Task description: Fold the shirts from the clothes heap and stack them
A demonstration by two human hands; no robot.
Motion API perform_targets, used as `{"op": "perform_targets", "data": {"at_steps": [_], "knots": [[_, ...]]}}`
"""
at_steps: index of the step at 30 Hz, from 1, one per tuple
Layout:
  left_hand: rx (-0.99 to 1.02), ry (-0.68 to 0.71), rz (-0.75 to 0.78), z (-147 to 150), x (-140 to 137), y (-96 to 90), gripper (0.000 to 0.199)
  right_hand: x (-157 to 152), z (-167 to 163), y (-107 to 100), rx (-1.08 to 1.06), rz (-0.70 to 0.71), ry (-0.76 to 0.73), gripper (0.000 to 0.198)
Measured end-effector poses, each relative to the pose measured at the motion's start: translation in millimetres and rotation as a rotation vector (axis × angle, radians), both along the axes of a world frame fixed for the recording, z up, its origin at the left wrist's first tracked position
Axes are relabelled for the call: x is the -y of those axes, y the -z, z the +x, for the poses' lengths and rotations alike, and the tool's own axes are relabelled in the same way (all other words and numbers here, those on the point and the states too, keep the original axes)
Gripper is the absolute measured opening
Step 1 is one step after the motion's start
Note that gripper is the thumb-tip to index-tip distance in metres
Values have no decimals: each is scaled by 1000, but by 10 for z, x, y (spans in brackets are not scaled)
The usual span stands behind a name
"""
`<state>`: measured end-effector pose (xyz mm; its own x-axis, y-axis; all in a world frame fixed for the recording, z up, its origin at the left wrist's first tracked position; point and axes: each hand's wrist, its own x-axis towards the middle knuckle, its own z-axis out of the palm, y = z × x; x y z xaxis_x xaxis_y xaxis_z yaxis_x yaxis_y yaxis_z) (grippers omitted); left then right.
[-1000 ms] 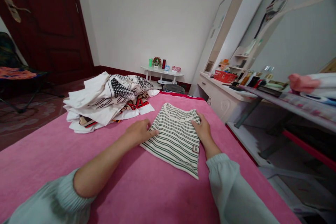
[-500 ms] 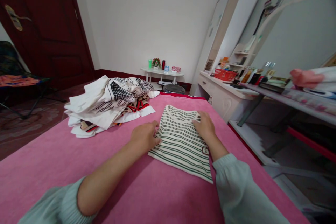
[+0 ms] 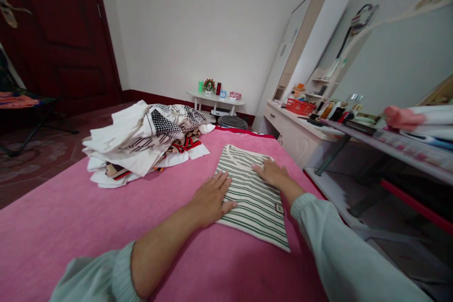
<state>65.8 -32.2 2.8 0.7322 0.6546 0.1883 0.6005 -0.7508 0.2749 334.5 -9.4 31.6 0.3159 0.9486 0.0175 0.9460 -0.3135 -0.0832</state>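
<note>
A folded white shirt with dark green stripes lies flat on the pink bedspread, its neckline at the far end and a small square patch near its right edge. My left hand rests palm down on the shirt's left edge, fingers spread. On the upper right part of the shirt lies my right hand, its fingers stretched over the fabric and hiding that edge. Neither hand grips the cloth.
A heap of white and patterned clothes sits left on the bed. Beyond the bed stands a small white table with a plant and cups. A dresser and a grey-legged table line the right side.
My left hand has moved from beside the shirt's left edge onto its surface, fingers flattened. My right hand has shifted slightly inward and spread over the cloth. The view has tilted a little.
</note>
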Motion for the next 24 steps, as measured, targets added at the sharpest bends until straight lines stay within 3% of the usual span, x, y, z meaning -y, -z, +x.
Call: {"op": "perform_targets", "data": {"at_steps": [2,4,7,10,13,15,19,22,24], "knots": [[-5,0,-8,3,0,-11,74,-31,31,28,21,119,-43,76],[-14,8,-22,2,0,-20,77,-51,87,116,4,149,-80,72],[-24,8,-38,-6,1,-33,79,-66,144,190,-38,32,-55,74],[-16,-1,-50,-12,2,-40,79,18,12,98,-15,-43,2,74],[-4,0,-58,-9,11,-40,79,304,-299,44,41,105,-23,73],[-1,-1,-59,-2,21,-41,79,576,-480,101,66,190,-154,71],[0,-14,-75,-5,33,-60,79,1027,-541,219,71,61,-309,70],[17,-10,-59,-41,21,-112,76,1174,-414,176,123,49,-208,72],[47,-42,-8,-79,11,-174,61,1227,-320,135,167,109,-89,73]]}}
